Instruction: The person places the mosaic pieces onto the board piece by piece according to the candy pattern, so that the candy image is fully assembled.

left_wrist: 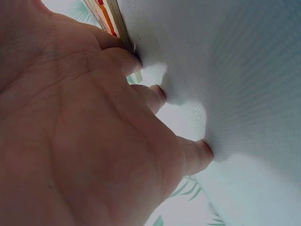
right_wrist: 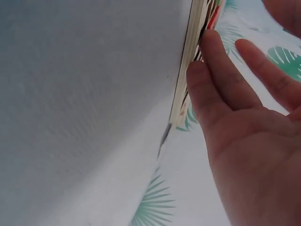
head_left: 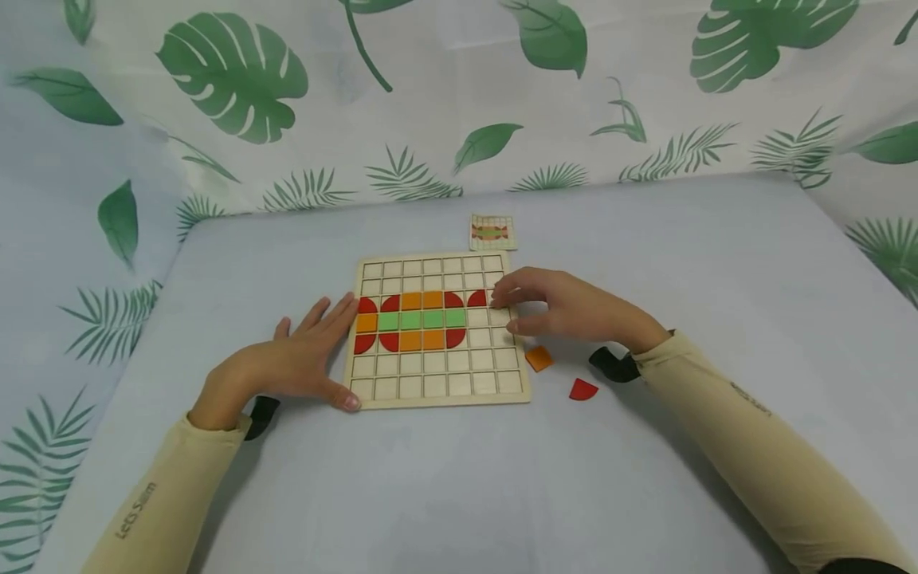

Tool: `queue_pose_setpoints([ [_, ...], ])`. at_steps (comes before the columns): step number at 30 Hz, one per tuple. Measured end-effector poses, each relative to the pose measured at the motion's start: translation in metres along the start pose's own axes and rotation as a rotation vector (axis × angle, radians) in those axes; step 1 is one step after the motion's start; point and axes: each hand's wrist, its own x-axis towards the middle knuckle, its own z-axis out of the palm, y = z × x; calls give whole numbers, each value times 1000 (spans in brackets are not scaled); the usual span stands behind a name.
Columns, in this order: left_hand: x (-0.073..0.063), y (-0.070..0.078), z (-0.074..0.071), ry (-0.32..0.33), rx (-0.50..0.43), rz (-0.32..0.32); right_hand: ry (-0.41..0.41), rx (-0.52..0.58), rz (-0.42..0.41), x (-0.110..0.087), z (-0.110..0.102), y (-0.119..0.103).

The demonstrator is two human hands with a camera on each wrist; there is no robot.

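Note:
A wooden grid board (head_left: 484, 383) lies on the table, with red quarter-circle, orange and green square tiles in its middle rows. The left hand (head_left: 290, 363) rests at its left side, thumb at the near left corner and forefinger along the edge; in the left wrist view other fingertips touch the cloth. Over the board's right edge hovers the right hand (head_left: 555, 307), its fingertips beside a red quarter-circle tile (head_left: 476, 299). The right wrist view shows those fingers (right_wrist: 207, 89) lightly bent at the board's edge, with nothing visible between them.
An orange square tile (head_left: 539, 358) and a red quarter-circle tile (head_left: 583, 390) lie loose right of the board. Behind the board is a small pattern card (head_left: 492, 232). A leaf-print cloth (head_left: 423, 104) hangs at the back.

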Motion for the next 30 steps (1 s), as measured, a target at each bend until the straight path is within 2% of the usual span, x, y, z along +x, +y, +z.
queue_pose_setpoints([
  [5,1,-3,1,4,6,-3,15,-44,-54,-2,-3,-2],
  [10,2,-3,2,4,6,-1,17,-117,26,-10,-8,-2],
  [14,3,-3,1,-4,6,-4,-55,-164,85,-15,-9,0],
  [21,2,0,-1,-7,16,-12,-227,-186,100,-16,-9,0],
  [25,2,0,-1,-6,15,-12,-255,-221,75,-16,-8,-1],
  [30,3,-1,0,-4,16,-7,-252,-232,40,-16,-6,-1],
])
